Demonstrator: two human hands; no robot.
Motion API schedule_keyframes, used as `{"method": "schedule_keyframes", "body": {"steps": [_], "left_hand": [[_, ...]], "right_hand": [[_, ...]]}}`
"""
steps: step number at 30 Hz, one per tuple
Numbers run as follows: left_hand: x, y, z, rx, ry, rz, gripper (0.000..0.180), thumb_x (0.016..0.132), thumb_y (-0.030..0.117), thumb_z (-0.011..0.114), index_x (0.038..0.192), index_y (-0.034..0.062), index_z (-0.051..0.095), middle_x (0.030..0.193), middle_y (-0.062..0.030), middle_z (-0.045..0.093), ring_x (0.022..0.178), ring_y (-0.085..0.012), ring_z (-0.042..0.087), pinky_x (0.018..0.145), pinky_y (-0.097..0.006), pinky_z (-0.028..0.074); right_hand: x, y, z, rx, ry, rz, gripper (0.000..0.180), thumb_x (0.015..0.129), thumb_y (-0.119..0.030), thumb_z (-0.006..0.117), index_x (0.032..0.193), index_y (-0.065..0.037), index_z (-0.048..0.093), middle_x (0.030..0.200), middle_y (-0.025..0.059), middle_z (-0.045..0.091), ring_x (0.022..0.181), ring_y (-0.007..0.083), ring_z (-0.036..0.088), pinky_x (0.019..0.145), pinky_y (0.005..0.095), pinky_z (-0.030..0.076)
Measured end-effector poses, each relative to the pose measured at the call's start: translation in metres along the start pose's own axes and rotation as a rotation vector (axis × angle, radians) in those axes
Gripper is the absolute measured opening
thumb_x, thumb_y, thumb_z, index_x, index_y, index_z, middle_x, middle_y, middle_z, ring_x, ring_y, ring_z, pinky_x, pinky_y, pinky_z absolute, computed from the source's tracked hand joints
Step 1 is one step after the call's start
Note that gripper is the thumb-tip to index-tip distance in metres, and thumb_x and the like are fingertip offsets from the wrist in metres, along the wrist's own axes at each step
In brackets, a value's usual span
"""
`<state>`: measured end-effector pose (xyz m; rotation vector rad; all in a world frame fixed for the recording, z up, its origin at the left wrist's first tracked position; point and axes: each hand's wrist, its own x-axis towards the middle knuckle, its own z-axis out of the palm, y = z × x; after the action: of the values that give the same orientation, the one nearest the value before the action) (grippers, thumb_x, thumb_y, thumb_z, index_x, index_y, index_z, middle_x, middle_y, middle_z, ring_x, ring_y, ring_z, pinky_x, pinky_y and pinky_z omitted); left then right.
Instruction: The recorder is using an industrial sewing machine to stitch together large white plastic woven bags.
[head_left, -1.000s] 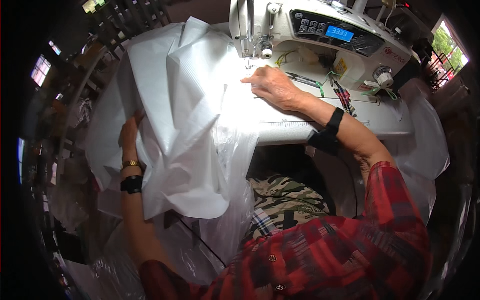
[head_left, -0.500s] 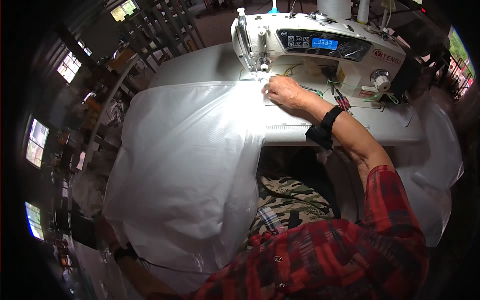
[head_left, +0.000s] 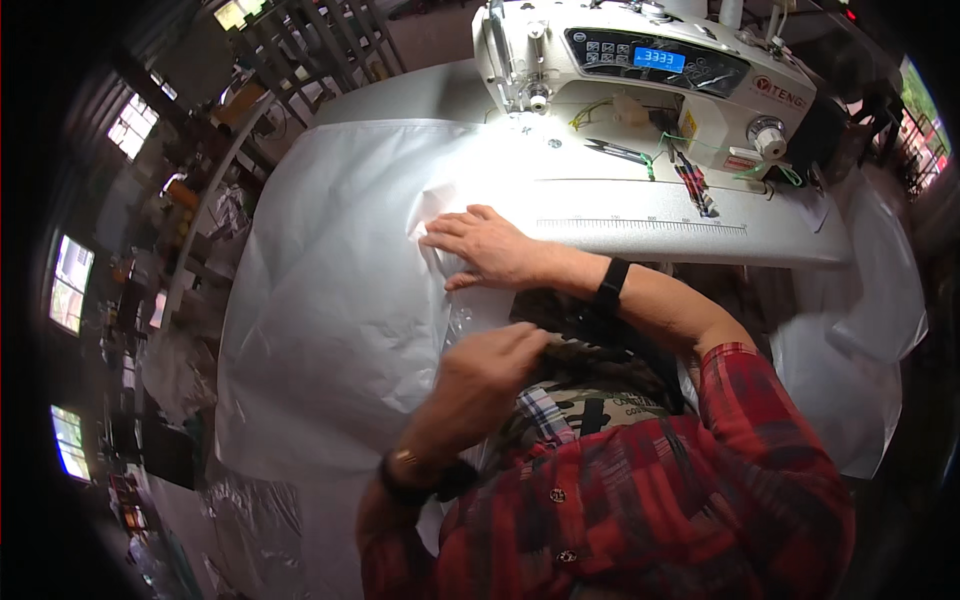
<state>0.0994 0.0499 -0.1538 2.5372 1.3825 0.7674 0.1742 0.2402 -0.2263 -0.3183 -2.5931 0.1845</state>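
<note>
Right hand, fingers apart, rests on the white sheet spread left of the sewing machine, having left its stitching end; the left hand swings in, grip unclear, apparently shifting handling machine-to-sheet.

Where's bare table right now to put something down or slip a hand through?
Bare: the strip of table between ruler and black tool, and the grey stretch behind the white sheet, left of the sewing machine. Crowded: around the tool and red scrap by the machine; and nearer left, where the sheet covers the table, right hand on it, left hand close.
</note>
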Motion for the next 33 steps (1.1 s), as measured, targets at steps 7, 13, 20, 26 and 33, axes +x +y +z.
{"method": "schedule_keyframes", "body": {"steps": [7, 13, 20, 26, 33], "left_hand": [[-0.068, -0.062, 0.055, 0.408, -0.028, -0.307, 0.049, 0.081, 0.010, 0.065, 0.129, 0.0044, 0.054, 0.126, -0.0191, 0.052, 0.111, -0.0349, 0.053, 0.091, -0.044, 0.043], [-0.110, -0.133, 0.021, 0.732, 0.010, -0.316, 0.023, 0.087, 0.003, 0.053, 0.108, 0.0047, 0.061, 0.122, -0.0181, 0.058, 0.108, -0.0313, 0.059, 0.090, -0.039, 0.050], [-0.103, -0.217, -0.092, 0.689, -0.159, -0.578, 0.023, 0.090, 0.000, 0.049, 0.106, 0.0038, 0.065, 0.119, -0.0150, 0.066, 0.103, -0.0293, 0.066, 0.089, -0.038, 0.054], [-0.068, -0.245, -0.123, 0.545, -0.023, -0.546, 0.035, 0.088, 0.001, 0.044, 0.114, 0.0029, 0.066, 0.122, -0.0190, 0.064, 0.111, -0.0357, 0.061, 0.096, -0.043, 0.050], [-0.083, -0.273, -0.130, 0.366, 0.163, -0.484, 0.037, 0.081, -0.007, 0.050, 0.114, 0.0003, 0.065, 0.119, -0.0222, 0.064, 0.112, -0.0381, 0.059, 0.097, -0.039, 0.049]], "right_hand": [[-0.060, -0.013, -0.068, 0.533, 0.054, 0.401, 0.027, 0.093, -0.025, 0.063, 0.113, -0.007, 0.066, 0.090, 0.0161, 0.071, 0.079, 0.0326, 0.069, 0.074, 0.0379, 0.055], [-0.109, -0.047, 0.012, 0.441, -0.287, 0.031, 0.043, 0.085, -0.009, 0.061, 0.128, -0.006, 0.056, 0.078, 0.0179, 0.065, 0.074, 0.0365, 0.065, 0.066, 0.0452, 0.051], [-0.074, -0.060, 0.019, 0.319, -0.394, 0.031, 0.054, 0.083, -0.007, 0.058, 0.134, 0.004, 0.045, 0.069, 0.0179, 0.062, 0.062, 0.0354, 0.063, 0.055, 0.0455, 0.047], [-0.063, -0.070, 0.037, 0.187, -0.587, -0.037, 0.012, 0.082, -0.012, 0.064, 0.084, -0.001, 0.060, 0.069, 0.0181, 0.064, 0.065, 0.0369, 0.066, 0.054, 0.0456, 0.049], [-0.055, -0.112, -0.107, 0.711, 0.201, -0.049, 0.014, 0.080, -0.011, 0.067, 0.080, -0.004, 0.056, 0.067, 0.0170, 0.057, 0.061, 0.0345, 0.060, 0.055, 0.0443, 0.046]]}}
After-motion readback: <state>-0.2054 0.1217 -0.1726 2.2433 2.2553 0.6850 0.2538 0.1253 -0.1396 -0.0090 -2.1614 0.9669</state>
